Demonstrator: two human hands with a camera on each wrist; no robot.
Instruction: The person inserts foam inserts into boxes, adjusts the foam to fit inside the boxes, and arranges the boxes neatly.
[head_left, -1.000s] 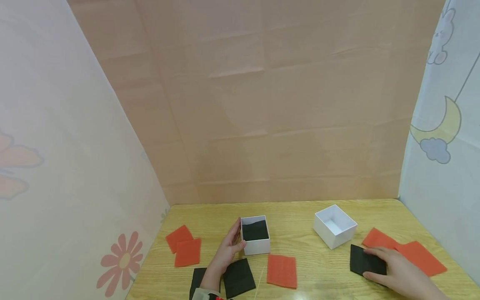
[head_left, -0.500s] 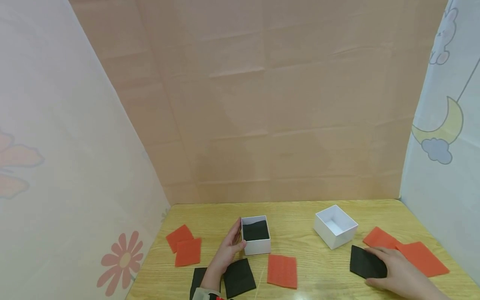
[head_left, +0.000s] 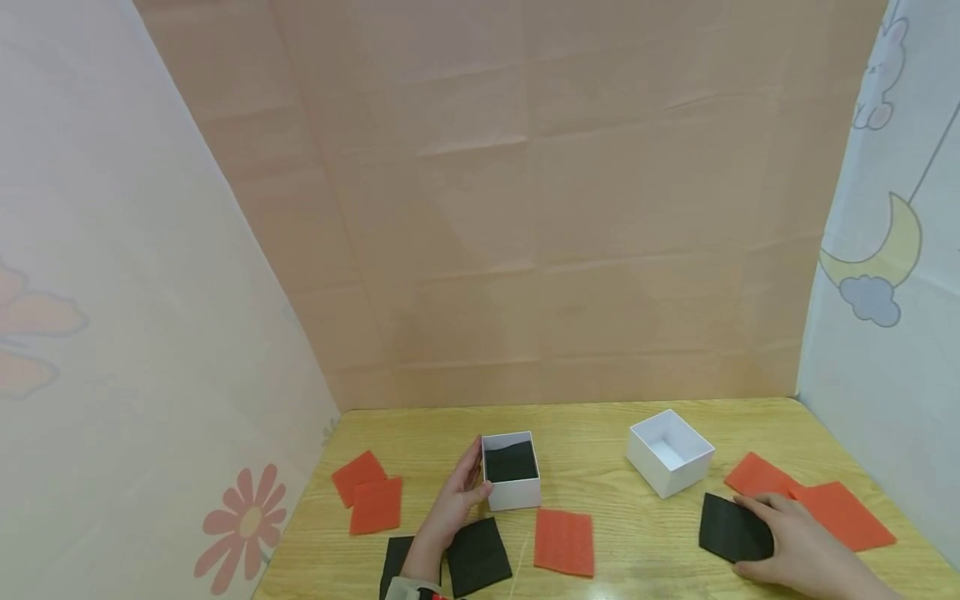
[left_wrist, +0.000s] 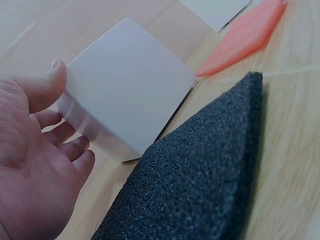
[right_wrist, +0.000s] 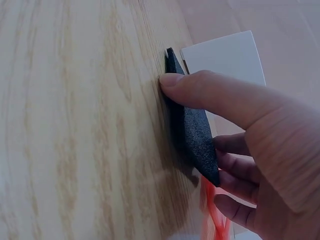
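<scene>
My left hand (head_left: 452, 497) holds a small white box (head_left: 514, 493) by its left side, thumb at the near corner and fingers along the wall. Black foam (head_left: 511, 462) lies inside that box. At the right, my right hand (head_left: 798, 546) pinches a black foam square (head_left: 735, 530) by its edges, between thumb and fingers. In the right wrist view the foam square (right_wrist: 197, 132) bows a little, close over the table. A second white box (head_left: 670, 467), turned at an angle with nothing inside, stands beyond the right hand.
Two orange foam squares (head_left: 846, 517) lie beside the right hand, two more (head_left: 376, 506) at the far left. A single orange square (head_left: 563, 542) lies in front of the held box. Black foam squares (head_left: 478, 557) lie around the left wrist. Patterned walls enclose the wooden table (head_left: 600, 442).
My right fingers have drawn in on the black foam square, which now bows slightly and sits a touch more tilted. The left hand and its box have stayed put.
</scene>
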